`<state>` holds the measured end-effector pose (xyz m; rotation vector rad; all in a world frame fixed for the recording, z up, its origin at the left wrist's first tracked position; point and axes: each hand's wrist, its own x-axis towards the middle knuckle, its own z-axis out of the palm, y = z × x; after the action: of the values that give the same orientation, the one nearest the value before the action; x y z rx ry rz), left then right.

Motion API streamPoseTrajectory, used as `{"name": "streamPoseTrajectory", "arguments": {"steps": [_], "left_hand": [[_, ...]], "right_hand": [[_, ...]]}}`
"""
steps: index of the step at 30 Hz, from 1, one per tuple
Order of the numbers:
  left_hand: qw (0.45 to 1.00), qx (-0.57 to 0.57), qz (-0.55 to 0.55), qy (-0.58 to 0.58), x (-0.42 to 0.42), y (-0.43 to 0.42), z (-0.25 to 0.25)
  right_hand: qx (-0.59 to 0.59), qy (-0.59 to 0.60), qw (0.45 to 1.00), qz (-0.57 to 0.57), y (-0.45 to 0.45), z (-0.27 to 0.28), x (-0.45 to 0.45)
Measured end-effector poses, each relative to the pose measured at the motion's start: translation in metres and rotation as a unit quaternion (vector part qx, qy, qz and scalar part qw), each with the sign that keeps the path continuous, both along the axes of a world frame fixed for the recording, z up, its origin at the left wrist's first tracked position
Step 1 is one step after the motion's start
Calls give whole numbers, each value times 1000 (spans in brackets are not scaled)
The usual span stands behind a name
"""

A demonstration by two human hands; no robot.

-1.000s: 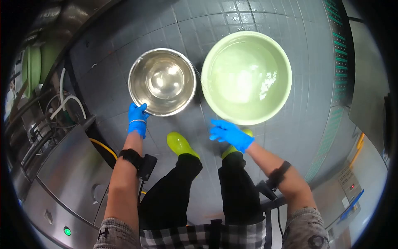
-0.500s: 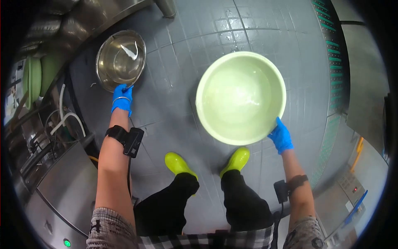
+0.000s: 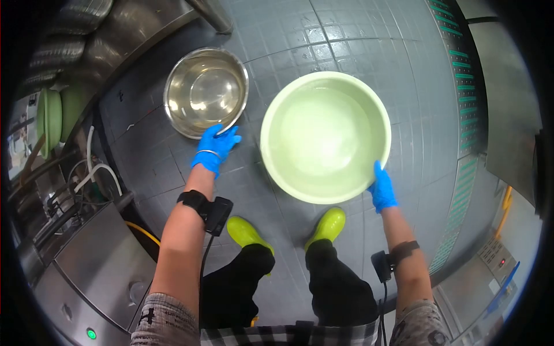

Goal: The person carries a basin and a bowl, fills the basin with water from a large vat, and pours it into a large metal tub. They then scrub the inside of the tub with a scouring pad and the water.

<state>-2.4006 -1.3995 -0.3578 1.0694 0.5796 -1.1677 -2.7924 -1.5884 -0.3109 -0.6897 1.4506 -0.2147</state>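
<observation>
A round stainless steel basin [image 3: 180, 86] sits at the upper left, close beside a large pale green basin [image 3: 268, 138]. My left hand [image 3: 216, 149], in a blue glove, grips the near rim of the steel basin, with its fingers at the edge. On the green basin's lower right rim is my right hand [image 3: 383, 188], also blue-gloved, closed over the edge with part of the fingers hidden beneath. Clear liquid seems to lie in the green basin. Bright reflections show on the steel basin's inside.
Grey tiled floor [image 3: 415, 138] spreads around my yellow-green boots [image 3: 329, 226]. A slotted drain strip [image 3: 465, 98] runs along the right. Steel equipment [image 3: 104, 254] and pale hoses [image 3: 103, 168] stand at the left, and a metal leg [image 3: 213, 14] at the top.
My left hand and the steel basin have moved right, closer to the green basin. The steel basin looks less tilted. A white patch inside it no longer shows.
</observation>
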Motion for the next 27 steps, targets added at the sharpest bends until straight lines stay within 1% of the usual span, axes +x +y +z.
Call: {"name": "streamPoseTrajectory", "arguments": {"steps": [2, 3, 4, 5, 6, 7, 8, 9, 10, 12, 13, 15, 16, 17, 18, 19, 20, 21, 22, 24, 26, 27], "left_hand": [[999, 10, -9, 52, -19, -21, 13], [999, 11, -11, 52, -25, -28, 9], [997, -12, -18, 78, -28, -35, 6], [994, -34, -25, 103, -31, -41, 3], [993, -3, -27, 116, -34, -48, 0], [993, -2, -30, 113, -31, -51, -2], [990, 3, -47, 132, -27, -59, -2], [986, 7, -62, 156, -27, -65, 0], [986, 6, -65, 155, -26, -72, 2], [981, 74, -176, 32, -22, -82, 7], [981, 73, -178, 31, -24, -90, 8], [975, -30, -218, 41, -33, -105, 11], [974, -29, -220, 41, -34, -111, 14], [961, -11, -271, -58, -34, -116, 18], [934, 7, -320, -158, -35, -120, 22], [933, 8, -322, -159, -35, -123, 26], [913, -9, -350, -208, -36, -125, 32], [890, -26, -376, -257, -36, -123, 34], [889, -25, -377, -260, -42, -123, 35], [961, -41, -217, -167, -55, -120, 36], [963, -30, -212, -164, -58, -115, 40], [964, -22, -209, -162, -62, -115, 48]], "right_hand": [[-5, 20, 1000, -13, 4, 5, 7], [-30, 14, 999, -26, 6, 7, 10], [-55, 9, 998, -39, 7, 9, 11], [-55, 8, 998, -42, 9, 7, 8], [-62, -10, 997, -37, 11, 3, 7], [-70, -29, 997, -32, 12, 1, 7], [-71, -36, 996, -38, 11, -1, 5], [-48, -36, 998, -28, 10, 3, 4], [-25, -35, 999, -18, 10, 6, 2], [-18, -46, 999, -22, 11, 5, 1], [-11, -57, 998, -25, 10, 5, 0], [-24, -69, 996, -45, 13, 2, 2], [-36, -80, 994, -61, 14, 1, 3], [-35, -80, 994, -63, 17, 0, 5], [-25, -137, 978, -153, 19, 1, 10], [-15, -193, 951, -242, 20, 3, 16], [-14, -196, 950, -243, 21, 4, 22], [-25, -170, 941, -290, 21, 4, 29], [-35, -145, 930, -336, 20, 4, 34], [-27, -165, 927, -336, 12, 6, 33], [-19, -176, 926, -335, 6, 11, 28], [-37, -166, 929, -329, 3, 17, 27]]}}
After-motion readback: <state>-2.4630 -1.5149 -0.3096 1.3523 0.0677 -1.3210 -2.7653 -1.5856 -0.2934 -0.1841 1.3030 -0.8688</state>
